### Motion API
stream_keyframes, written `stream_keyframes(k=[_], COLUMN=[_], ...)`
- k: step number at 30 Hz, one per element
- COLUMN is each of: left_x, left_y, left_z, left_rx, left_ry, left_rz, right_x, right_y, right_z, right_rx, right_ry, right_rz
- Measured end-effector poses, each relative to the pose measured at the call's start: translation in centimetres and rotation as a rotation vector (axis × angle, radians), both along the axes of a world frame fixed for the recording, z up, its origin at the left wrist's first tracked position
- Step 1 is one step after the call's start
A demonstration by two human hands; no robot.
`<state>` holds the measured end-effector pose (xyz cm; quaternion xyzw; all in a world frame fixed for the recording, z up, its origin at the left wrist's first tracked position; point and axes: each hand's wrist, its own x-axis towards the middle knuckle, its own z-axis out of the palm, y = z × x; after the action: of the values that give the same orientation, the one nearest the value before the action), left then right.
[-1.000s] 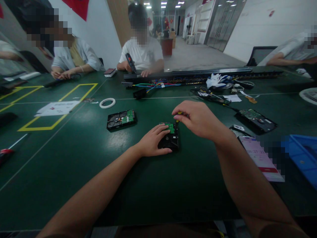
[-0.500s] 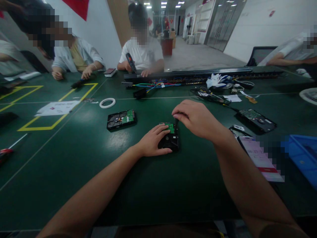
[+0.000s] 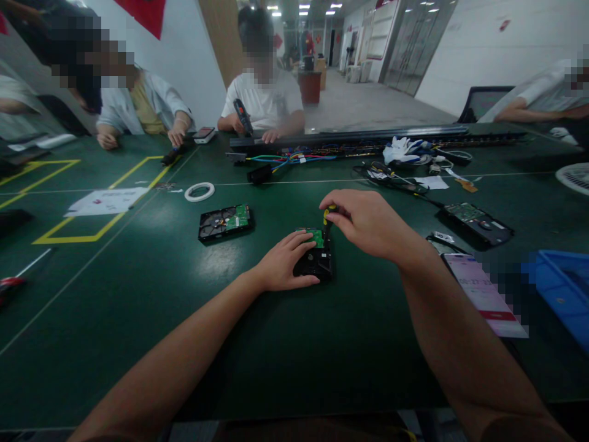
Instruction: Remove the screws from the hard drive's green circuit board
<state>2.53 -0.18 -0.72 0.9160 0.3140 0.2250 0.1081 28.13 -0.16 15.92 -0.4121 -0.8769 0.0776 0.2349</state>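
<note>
Left hand (image 3: 280, 265) presses drive (image 3: 316, 263); second drive (image 3: 225, 222) nearby.

Three hard drives lie on the green surface (image 3: 138, 294): one drive (image 3: 318, 261) at centre, one (image 3: 224, 222) left of centre, one (image 3: 476, 222) at right. One screwdriver (image 3: 326, 216). One white tape ring (image 3: 199, 191). Two phones, upper left-centre (image 3: 204, 133) and lower right (image 3: 483, 293). One blue tray (image 3: 561, 294).
</note>
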Motion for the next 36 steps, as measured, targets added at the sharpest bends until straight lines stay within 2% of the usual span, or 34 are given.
stream_keyframes(k=[7,13,36], left_x=[0.01,0.01,0.0], left_y=[-0.09,-0.13,-0.15], left_z=[0.24,0.21,0.41], left_rx=[-0.016,-0.01,-0.022], left_ry=[0.001,0.001,-0.011], left_rz=[0.002,0.005,0.0], right_x=[0.18,0.18,0.11], right_y=[0.14,0.22,0.47], right_z=[-0.25,0.01,-0.25], right_rx=[0.031,0.038,0.045], right_ry=[0.007,-0.034,0.024], right_rz=[0.03,-0.015,-0.058])
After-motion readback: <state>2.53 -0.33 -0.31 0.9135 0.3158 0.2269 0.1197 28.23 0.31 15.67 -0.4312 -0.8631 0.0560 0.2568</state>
